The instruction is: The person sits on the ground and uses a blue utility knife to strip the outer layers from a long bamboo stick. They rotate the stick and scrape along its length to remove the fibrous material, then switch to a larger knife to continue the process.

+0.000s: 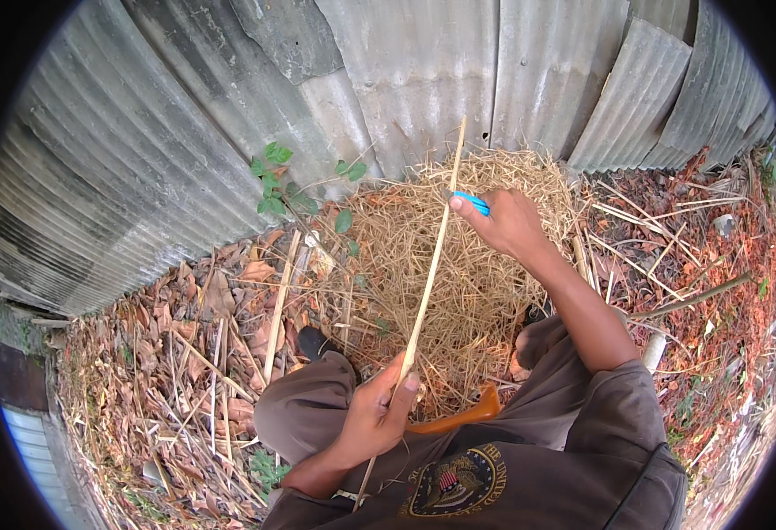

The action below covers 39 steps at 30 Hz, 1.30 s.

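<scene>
A long, thin, pale bamboo strip (pixel 435 274) slants from my lap up toward the metal wall. My left hand (pixel 376 411) is closed around its lower part, with the thumb along it and the tail end passing below my wrist. Farther up, my right hand (pixel 507 221) grips a small blue-handled knife (pixel 472 203). Its short grey blade meets the strip, and my right thumb presses near that spot. My right fingers are mostly hidden behind the hand.
A heap of straw-like shavings (pixel 494 291) lies between my legs, against a corrugated metal wall (pixel 414 71). Dry leaves (pixel 220 300) and loose sticks (pixel 282 305) cover the ground. A green plant (pixel 273 181) grows at the wall. Something orange (pixel 467 411) shows beneath me.
</scene>
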Each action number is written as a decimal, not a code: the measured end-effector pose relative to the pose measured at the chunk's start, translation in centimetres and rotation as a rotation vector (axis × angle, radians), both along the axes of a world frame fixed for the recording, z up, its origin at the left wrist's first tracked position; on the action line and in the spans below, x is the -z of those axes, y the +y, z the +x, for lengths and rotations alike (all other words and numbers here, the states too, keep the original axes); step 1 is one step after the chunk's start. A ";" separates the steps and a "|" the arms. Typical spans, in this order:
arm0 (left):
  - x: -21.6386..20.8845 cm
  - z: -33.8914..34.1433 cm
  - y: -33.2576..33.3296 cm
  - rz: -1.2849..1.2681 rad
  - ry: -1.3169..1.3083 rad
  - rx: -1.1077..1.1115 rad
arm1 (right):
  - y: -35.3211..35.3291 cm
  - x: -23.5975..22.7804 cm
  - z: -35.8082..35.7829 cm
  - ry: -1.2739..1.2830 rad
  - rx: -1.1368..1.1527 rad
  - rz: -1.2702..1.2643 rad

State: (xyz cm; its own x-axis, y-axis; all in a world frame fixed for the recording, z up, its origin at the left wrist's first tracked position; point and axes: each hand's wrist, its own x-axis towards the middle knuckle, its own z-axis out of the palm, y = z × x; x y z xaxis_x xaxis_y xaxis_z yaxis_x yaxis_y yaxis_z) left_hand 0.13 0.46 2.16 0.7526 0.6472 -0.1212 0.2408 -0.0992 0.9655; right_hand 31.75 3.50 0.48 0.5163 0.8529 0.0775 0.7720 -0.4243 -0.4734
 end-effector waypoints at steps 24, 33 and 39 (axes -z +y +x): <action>0.7 -1.4 -0.3 0.239 0.058 0.124 | -0.3 -0.8 5.3 -0.120 0.101 0.189; 1.3 -1.6 0.4 0.013 -0.023 0.113 | -2.5 -1.2 8.6 0.073 0.438 0.218; 0.7 -0.1 2.0 -0.433 -0.211 -0.010 | -3.4 0.3 -7.1 -0.067 -0.450 0.193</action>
